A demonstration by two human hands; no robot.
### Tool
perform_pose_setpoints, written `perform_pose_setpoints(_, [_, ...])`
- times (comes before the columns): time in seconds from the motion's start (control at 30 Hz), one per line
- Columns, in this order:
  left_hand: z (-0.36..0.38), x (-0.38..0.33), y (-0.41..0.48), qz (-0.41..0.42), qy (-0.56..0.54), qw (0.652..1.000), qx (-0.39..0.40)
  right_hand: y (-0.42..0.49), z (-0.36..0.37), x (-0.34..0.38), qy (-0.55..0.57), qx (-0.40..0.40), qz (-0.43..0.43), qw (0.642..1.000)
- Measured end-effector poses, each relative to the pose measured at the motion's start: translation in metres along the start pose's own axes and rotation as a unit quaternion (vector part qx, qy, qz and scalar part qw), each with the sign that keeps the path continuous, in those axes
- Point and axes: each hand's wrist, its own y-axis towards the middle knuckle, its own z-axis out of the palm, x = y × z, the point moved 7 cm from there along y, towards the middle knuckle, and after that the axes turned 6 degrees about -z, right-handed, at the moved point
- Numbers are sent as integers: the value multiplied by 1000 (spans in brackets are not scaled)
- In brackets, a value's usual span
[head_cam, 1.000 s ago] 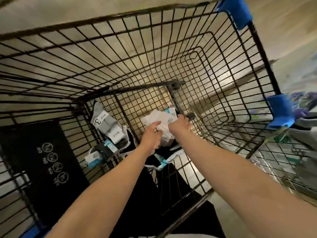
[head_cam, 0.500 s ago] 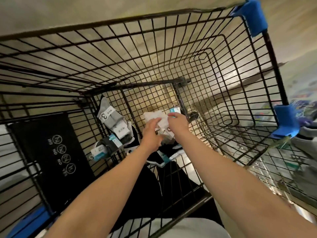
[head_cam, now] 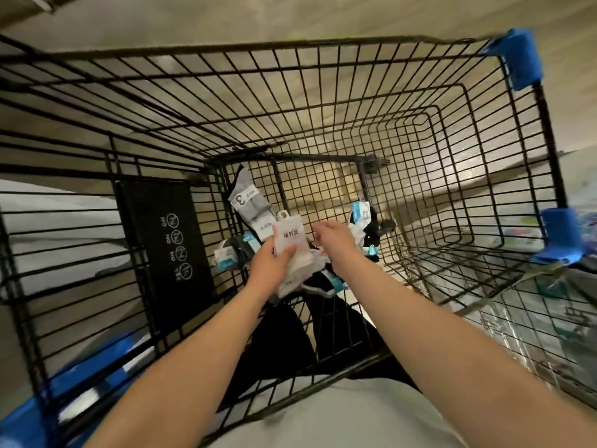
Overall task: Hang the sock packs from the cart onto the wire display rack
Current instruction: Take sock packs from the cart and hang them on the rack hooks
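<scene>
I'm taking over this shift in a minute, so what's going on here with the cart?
A person is reaching into the black wire cart. Their left hand grips a white sock pack, raised above the pile. The right hand is beside it; whether it holds anything is unclear. A grey pack and a black pack lie at the cart's bottom. No display rack is in view.
</scene>
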Motion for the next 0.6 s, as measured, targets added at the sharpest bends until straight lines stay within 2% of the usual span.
perform_pose_setpoints(0.1, [4, 18, -7, -30, 30, 999, 25, -4, 4, -13, -38, -33, 18, 999])
perform_pose_setpoints(0.23, [21, 45, -12, -88, -26, 994, 62, -5, 23, -39, -55, 14, 71, 996])
perform_pose_setpoints(0.47, [27, 52, 9, -104, -27, 994, 9, 0, 25, -47, -49, 24, 60, 997])
perform_pose_setpoints(0.6, [34, 44, 20, -87, -25, 996, 11, 12, 25, -41, -71, 11, 28, 997])
